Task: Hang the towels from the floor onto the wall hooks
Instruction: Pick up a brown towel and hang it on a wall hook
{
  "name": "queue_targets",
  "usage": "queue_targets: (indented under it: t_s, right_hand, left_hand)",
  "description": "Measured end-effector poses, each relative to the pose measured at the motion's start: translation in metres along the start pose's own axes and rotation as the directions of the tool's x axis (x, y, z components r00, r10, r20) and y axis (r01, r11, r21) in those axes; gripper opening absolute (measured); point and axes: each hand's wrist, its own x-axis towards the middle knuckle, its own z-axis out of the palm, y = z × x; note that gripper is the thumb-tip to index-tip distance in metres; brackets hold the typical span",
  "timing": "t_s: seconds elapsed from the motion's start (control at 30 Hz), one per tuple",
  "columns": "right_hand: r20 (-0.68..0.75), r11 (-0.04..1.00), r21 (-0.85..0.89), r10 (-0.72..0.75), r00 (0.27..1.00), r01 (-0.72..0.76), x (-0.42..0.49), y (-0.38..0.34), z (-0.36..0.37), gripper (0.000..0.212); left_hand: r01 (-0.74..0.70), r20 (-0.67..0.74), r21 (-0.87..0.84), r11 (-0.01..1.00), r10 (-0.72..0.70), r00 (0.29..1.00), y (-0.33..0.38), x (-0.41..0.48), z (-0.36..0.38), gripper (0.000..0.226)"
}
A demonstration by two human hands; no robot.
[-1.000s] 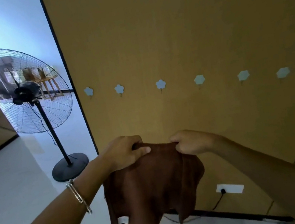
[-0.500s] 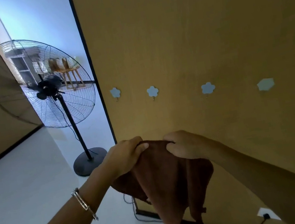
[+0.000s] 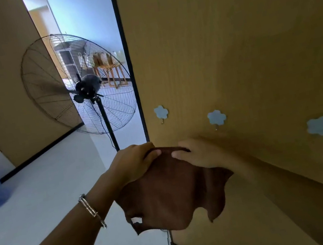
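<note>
A brown towel (image 3: 175,193) hangs at the lower centre of the frame, gripped along its top edge by both hands: the left hand (image 3: 133,163) pinches the left part, the right hand (image 3: 199,153) the right, close together. Three pale blue flower-shaped hooks (image 3: 216,117) dot the tan wall (image 3: 237,33) just above and to the right (none holds anything). A standing fan (image 3: 89,87) fills the centre left.

Towel (image 3: 175,191) hangs below the hooks (image 3: 216,117); fan (image 3: 94,86) stands left.
</note>
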Motion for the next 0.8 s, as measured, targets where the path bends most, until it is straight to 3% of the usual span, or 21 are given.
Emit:
queue_targets:
  t_s: [0.1,0.3,0.43,0.6,0.7,0.8]
  right_hand:
    - [-0.024,0.999,-0.032,-0.010,1.000,0.009,0.029,0.005,0.004,0.029]
    - [-0.177,0.999,-0.032,0.023,0.984,-0.030,0.069,0.027,0.008,0.005]
    - [-0.322,0.988,-0.142,0.005,0.947,-0.054,0.091,0.036,0.006,0.004]
    - [-0.426,0.948,-0.317,-0.121,0.897,-0.022,0.111,0.043,0.008,0.014]
    - [-0.526,0.908,-0.416,-0.199,0.827,-0.045,0.116,0.050,0.017,0.024]
    - [-0.593,0.858,-0.507,-0.275,0.757,-0.085,0.120,0.048,0.018,0.026]
  left_hand:
    - [0.020,-0.022,0.013,1.000,-0.020,1.000,-0.020,0.020,0.005,0.033]
    - [-0.037,-0.005,-0.014,0.999,0.037,0.999,-0.055,0.074,0.022,0.036]
    - [-0.148,-0.026,-0.012,0.989,0.147,0.989,-0.070,0.113,0.026,0.038]
    - [-0.226,-0.116,-0.005,0.974,0.224,0.968,-0.090,0.154,0.035,0.040]
    - [-0.314,-0.272,0.018,0.949,0.307,0.912,-0.097,0.167,0.045,0.055]
    - [-0.371,-0.459,0.040,0.928,0.347,0.818,-0.101,0.173,0.047,0.051]
